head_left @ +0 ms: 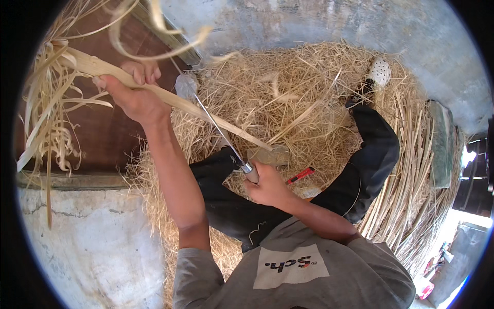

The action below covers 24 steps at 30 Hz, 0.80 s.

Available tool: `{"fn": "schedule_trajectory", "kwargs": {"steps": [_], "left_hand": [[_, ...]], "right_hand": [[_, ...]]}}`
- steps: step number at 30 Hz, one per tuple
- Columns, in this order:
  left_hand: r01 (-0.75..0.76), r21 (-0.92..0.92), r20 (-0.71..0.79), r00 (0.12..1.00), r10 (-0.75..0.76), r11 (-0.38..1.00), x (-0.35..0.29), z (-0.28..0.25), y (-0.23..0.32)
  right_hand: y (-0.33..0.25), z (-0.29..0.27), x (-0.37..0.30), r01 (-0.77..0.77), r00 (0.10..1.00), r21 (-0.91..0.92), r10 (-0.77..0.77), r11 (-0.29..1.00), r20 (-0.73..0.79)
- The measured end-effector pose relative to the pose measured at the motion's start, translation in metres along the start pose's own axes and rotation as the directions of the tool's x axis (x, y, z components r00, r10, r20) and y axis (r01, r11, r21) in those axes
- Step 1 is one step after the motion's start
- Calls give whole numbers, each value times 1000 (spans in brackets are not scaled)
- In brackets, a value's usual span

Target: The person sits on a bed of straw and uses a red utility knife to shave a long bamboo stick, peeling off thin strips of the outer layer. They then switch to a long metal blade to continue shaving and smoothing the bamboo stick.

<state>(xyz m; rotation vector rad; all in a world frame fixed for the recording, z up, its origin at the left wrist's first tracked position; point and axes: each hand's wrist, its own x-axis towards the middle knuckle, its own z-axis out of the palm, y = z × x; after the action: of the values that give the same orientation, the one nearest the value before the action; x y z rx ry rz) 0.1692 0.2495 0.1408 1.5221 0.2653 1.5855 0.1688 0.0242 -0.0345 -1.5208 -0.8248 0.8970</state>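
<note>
My left hand is wrapped round a long pale strip of split bamboo, which slants from the upper left down to the middle of the view. Thin curled shavings hang in a bunch at its far left end. In my right hand is the handle of a long, thin-bladed knife, a metal collar below its blade. That blade points up and left, crossing close to the strip; I cannot tell whether they touch. Just right of my right hand lies a red and black tool.
Loose shavings are heaped across the floor round my outstretched legs. A stack of long thin strips lies to the right, by a greenish slab. A brown door is at the left; a grey wall stands beyond the heap.
</note>
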Motion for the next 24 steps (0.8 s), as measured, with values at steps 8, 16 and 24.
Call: {"fn": "schedule_trajectory", "kwargs": {"steps": [8, 16, 24], "left_hand": [[-59, 65, -30, 998, 61, 996, 3, -6, -12], [-51, 91, -31, 998, 54, 995, -3, -5, -2], [-68, 53, -22, 997, 69, 996, -4, 5, -4]], "right_hand": [[13, 14, 9, 50, 994, 13, -49, 999, -93], [113, -8, 7, -198, 980, -143, 193, 970, -49], [56, 12, 21, -1, 996, -105, -8, 994, -88]]}}
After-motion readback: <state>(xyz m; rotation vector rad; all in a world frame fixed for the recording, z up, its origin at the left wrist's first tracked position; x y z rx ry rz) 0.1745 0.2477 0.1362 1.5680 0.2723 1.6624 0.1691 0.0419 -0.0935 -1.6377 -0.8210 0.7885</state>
